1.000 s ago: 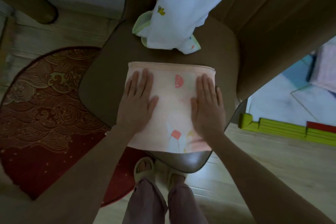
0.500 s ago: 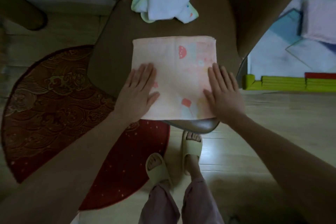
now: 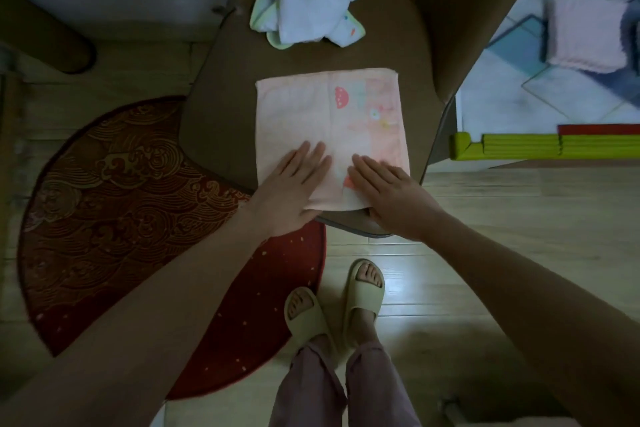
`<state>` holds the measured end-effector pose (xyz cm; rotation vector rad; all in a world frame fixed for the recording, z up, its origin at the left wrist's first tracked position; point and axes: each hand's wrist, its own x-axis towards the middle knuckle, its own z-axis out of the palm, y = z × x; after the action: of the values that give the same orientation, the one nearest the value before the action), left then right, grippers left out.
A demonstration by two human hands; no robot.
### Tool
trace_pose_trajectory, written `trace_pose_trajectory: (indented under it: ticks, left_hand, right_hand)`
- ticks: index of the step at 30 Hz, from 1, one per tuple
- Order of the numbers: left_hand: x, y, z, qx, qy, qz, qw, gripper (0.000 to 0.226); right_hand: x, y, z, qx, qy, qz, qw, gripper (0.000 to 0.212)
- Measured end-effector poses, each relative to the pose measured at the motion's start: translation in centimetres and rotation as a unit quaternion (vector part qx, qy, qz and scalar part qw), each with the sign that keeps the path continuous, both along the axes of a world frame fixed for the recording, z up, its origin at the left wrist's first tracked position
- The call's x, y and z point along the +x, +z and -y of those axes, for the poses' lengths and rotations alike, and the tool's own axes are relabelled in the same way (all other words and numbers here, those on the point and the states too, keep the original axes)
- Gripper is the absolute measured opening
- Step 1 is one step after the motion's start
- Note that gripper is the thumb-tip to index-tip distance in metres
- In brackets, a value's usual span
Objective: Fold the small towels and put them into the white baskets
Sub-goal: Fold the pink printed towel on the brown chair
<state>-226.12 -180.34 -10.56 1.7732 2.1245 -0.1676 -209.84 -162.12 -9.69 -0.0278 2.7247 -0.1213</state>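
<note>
Head view: my left hand point(image 3: 291, 191) and right hand point(image 3: 391, 194) lie flat, fingers straight, pressing the near edge of the pink towel point(image 3: 329, 128) on the brown chair seat point(image 3: 221, 107).

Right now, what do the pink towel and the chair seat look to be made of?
Pink towel: soft printed cloth, matte, probably cotton; it lies in limp folded layers under the hands. Chair seat: smooth brown surface, perhaps faux leather or plastic; too dim to tell.
</note>
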Motion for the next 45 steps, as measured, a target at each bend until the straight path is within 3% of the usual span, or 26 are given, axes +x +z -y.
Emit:
trace_pose_trajectory:
  ticks: [6, 10, 13, 15, 18, 20, 23, 26, 28, 31, 33, 35, 45]
  left_hand:
    - [0.2, 0.9, 0.3, -0.041, -0.001, 0.025, 0.999, 0.085]
    - [-1.0, 1.8, -0.6, -0.055, 0.038, 0.154, 0.986, 0.067]
    - [-2.4, 2.2, -1.2, -0.066, 0.104, 0.270, 0.955, 0.046]
    - [-3.0, 2.5, -1.5, -0.077, 0.168, 0.318, 0.930, 0.042]
    - [-3.5, 3.4, -2.2, -0.045, 0.278, 0.408, 0.869, 0.025]
    - [-3.8, 4.0, -2.6, -0.024, 0.313, 0.447, 0.838, 0.029]
    - [-4.4, 4.8, -3.0, -0.018, 0.311, 0.467, 0.828, 0.030]
    - [-5.0, 5.5, -3.6, -0.024, 0.324, 0.483, 0.813, 0.033]
    - [-5.4, 5.8, -4.4, -0.045, 0.308, 0.473, 0.824, 0.032]
    - [-5.5, 6.1, -6.0, -0.107, 0.242, 0.403, 0.876, 0.026]
    - [-5.6, 6.0, -6.8, -0.126, 0.223, 0.378, 0.890, 0.033]
    - [-5.7, 6.1, -7.1, -0.133, 0.224, 0.370, 0.892, 0.045]
    - [-6.3, 6.0, -7.5, -0.136, 0.235, 0.370, 0.889, 0.047]
  right_hand:
    - [-1.0, 1.5, -0.5, -0.052, -0.016, -0.002, 0.999, 0.054]
    - [-2.8, 3.3, -1.9, -0.184, -0.104, 0.054, 0.976, 0.043]
    - [-4.3, 4.3, -3.0, -0.254, -0.160, 0.113, 0.947, 0.037]
    - [-5.2, 4.5, -3.8, -0.325, -0.227, 0.128, 0.909, 0.034]
    - [-6.4, 4.6, -5.5, -0.352, -0.262, 0.153, 0.885, 0.034]
    - [-7.0, 4.4, -6.6, -0.372, -0.287, 0.148, 0.870, 0.033]
    - [-7.6, 4.1, -7.6, -0.407, -0.332, 0.131, 0.841, 0.031]
    - [-8.0, 3.8, -8.2, -0.402, -0.351, 0.130, 0.835, 0.035]
    - [-8.1, 3.7, -8.7, -0.381, -0.346, 0.141, 0.846, 0.040]
    - [-8.3, 3.7, -9.1, -0.352, -0.302, 0.147, 0.874, 0.042]
    - [-8.6, 3.9, -9.1, -0.344, -0.261, 0.153, 0.889, 0.037]
    - [-8.9, 4.1, -9.0, -0.355, -0.223, 0.165, 0.893, 0.031]
    - [-12.4, 4.7, -5.7, -0.412, -0.139, 0.110, 0.894, 0.016]
